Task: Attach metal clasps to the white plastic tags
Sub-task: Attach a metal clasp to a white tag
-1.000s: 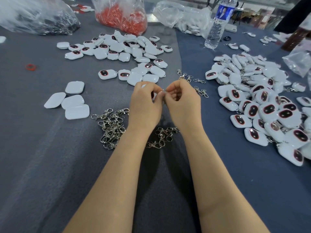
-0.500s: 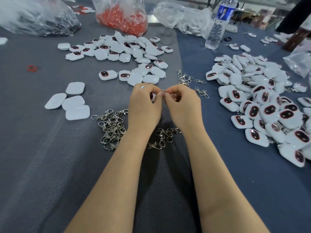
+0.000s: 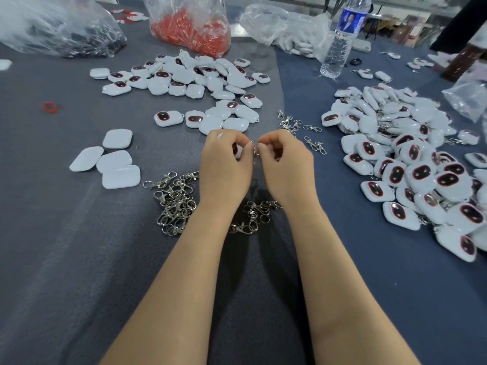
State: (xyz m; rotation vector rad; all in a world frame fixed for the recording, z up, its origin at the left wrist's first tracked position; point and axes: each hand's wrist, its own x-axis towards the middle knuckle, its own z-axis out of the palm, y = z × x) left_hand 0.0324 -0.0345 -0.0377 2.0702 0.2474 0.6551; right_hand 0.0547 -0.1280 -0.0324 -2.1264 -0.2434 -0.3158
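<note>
Metal clasp (image 3: 255, 152) pinched by the right hand (image 3: 287, 165) meets the white tag (image 3: 238, 150) gripped in the left hand (image 3: 224, 167).

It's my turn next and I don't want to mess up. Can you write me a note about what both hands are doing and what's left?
Left hand: holds a white tag, mostly hidden by the fingers.
Right hand: pinches a metal clasp at the tag's edge. Whether it is hooked on cannot be seen.
Loose clasps: heaped on the grey cloth by the wrists.
Bare tags: pile beyond the hands.
Done: right-side pile, with clasps showing among the tags.
Left: finish this one, then probably work through the bare tags.
</note>
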